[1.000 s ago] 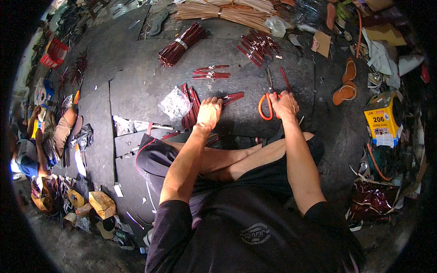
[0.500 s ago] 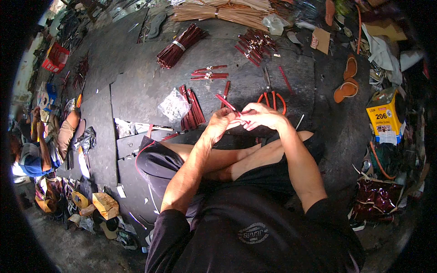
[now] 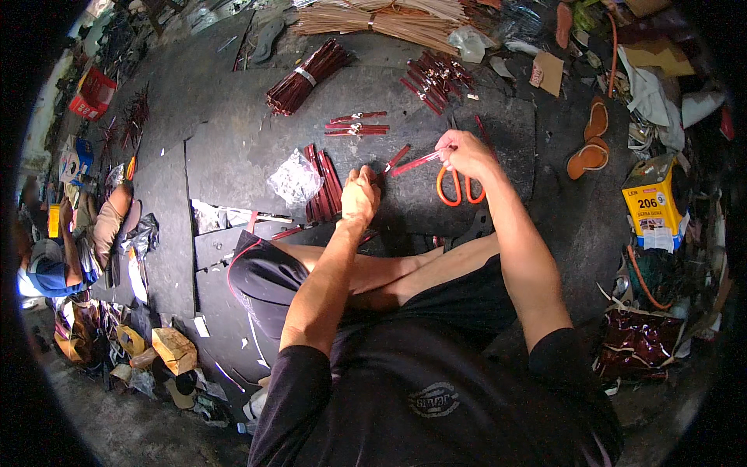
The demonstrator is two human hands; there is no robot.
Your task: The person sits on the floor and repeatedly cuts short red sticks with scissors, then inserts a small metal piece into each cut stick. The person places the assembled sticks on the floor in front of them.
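Observation:
My right hand is closed with its fingertips pinched on one end of a shiny red strip, which points left. Below that hand lie scissors with orange handles, blades partly hidden. My left hand is low over the board, fingers curled at the near end of a short dark red strip with a pale bit on it. Just left of this hand lies a row of dark red strips, beside a crumpled clear plastic bag.
Farther off lie finished-looking strips, a tied dark red bundle, a loose pile and pale sticks. Sandals and a yellow box are on the right. Another person sits at far left.
My hands have come apart from the red strip they shared. My right hand has moved up and right with it; my left has dropped slightly left, and the short strip on the board has tilted.

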